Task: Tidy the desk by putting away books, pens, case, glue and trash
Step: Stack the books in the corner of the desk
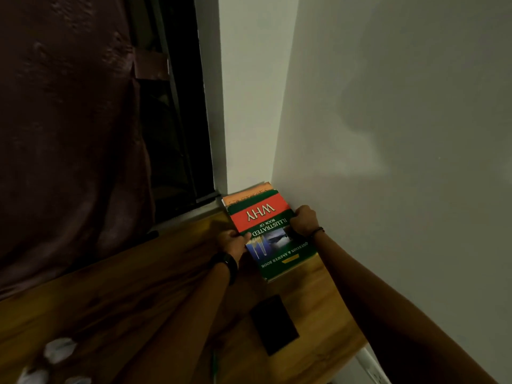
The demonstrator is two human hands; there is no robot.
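Both my hands, left and right, grip the books at twelve o'clock; crumpled paper at seven o'clock on the tabletop is left.

books stacked in far right corner of worktop, against wall on right | upper book gripped at left edge by left hand, at right edge by right hand | flat case laid nearer, before books | crumpled paper at near left | curtain hung behind worktop at left
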